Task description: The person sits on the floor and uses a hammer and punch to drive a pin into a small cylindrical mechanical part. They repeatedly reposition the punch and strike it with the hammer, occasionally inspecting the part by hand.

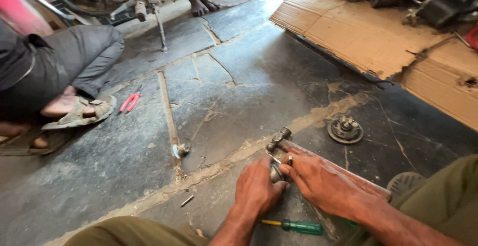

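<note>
Both hands low centre on the stone floor, close together. Left hand curled w/ fingertips clamped on a small round metal part; right hand fingers bent, pinching same part from the other side, thumbs nearly touching. Part sits at the near end of a long rusty metal bar, which runs under the right hand toward the floor's near right corner; a small metal fitting lies at the bar's far tip. Green-handled screwdriver on floor just below the hands, by near edge. Round metal disc to the right, apart from the bar. Small cap-like piece and a short pin to the left. Red pliers further left, beside another person's sandalled foot. Cardboard sheet at far right.
</note>
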